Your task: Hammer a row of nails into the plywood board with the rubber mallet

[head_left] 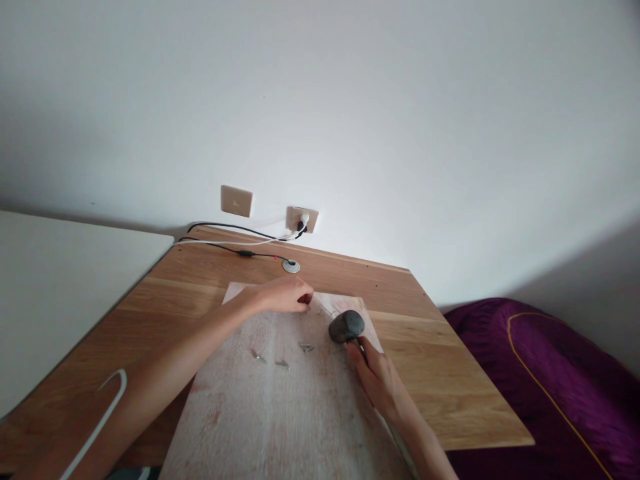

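My left hand (285, 297) rests at the far end of a pale, scuffed wooden board (270, 413), its fingertips pinched together on the surface. Whatever lies between them is hidden. My right hand (377, 380) is shut on the handle of a dark grey mallet (347, 327), whose head sits just above the board, to the right of my left fingers. Three small metal nails or screws (283, 364) lie loose on the board between my hands.
The board lies on an oak desk (400, 320). Black and white cables (240, 240) run along its far edge to a wall socket (302, 219), past a round metal cable grommet (291, 266). A white table (65, 293) adjoins on the left, and a purple cushion (550, 380) sits on the right.
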A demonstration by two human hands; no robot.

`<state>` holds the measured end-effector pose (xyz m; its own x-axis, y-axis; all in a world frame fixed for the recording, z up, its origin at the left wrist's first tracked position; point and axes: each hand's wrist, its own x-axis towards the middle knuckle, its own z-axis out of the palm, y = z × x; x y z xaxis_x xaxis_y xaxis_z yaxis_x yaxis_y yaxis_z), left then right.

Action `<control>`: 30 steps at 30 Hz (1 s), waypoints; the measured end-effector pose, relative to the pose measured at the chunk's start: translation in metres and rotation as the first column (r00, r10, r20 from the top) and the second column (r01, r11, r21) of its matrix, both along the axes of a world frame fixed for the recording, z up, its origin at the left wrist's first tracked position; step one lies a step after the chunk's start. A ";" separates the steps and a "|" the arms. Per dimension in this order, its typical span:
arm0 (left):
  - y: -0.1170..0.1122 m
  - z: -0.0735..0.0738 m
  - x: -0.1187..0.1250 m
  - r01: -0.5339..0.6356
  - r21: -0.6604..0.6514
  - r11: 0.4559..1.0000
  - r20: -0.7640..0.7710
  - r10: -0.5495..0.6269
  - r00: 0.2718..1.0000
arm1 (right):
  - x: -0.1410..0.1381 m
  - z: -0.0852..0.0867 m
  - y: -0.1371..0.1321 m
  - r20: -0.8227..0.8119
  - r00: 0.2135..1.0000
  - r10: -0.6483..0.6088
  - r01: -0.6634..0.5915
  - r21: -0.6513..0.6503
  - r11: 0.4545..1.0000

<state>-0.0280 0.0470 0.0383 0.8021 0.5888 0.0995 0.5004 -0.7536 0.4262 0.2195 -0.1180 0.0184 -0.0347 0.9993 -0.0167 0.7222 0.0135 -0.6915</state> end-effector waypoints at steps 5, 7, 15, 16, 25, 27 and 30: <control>-0.002 0.001 0.001 0.007 -0.026 1.000 0.007 -0.007 1.000 | -0.002 0.002 -0.001 0.000 1.000 -0.016 0.016 0.043 0.999; -0.002 0.001 0.001 0.013 -0.032 0.999 0.017 -0.013 1.000 | -0.003 0.004 -0.001 0.010 1.000 -0.023 0.023 0.032 0.999; 0.001 -0.004 0.000 0.070 -0.042 0.997 0.078 -0.067 0.995 | -0.002 0.003 -0.001 0.006 1.000 -0.009 0.009 0.013 1.000; 0.001 -0.004 0.000 0.076 -0.041 0.996 0.080 -0.073 0.994 | -0.001 0.002 -0.001 0.006 1.000 -0.002 0.002 0.013 1.000; 0.001 -0.007 0.000 0.033 -0.082 0.996 0.035 -0.030 0.999 | 0.002 -0.002 0.000 -0.027 0.999 -0.026 0.026 -0.017 1.000; 0.003 -0.011 0.000 -0.007 -0.128 0.992 0.027 0.011 1.000 | 0.003 -0.001 0.002 -0.049 0.998 -0.036 0.032 -0.093 0.995; 0.007 -0.016 -0.001 -0.034 -0.204 0.978 0.038 0.042 0.998 | -0.001 0.007 0.007 -0.090 0.995 -0.045 0.033 -0.136 0.990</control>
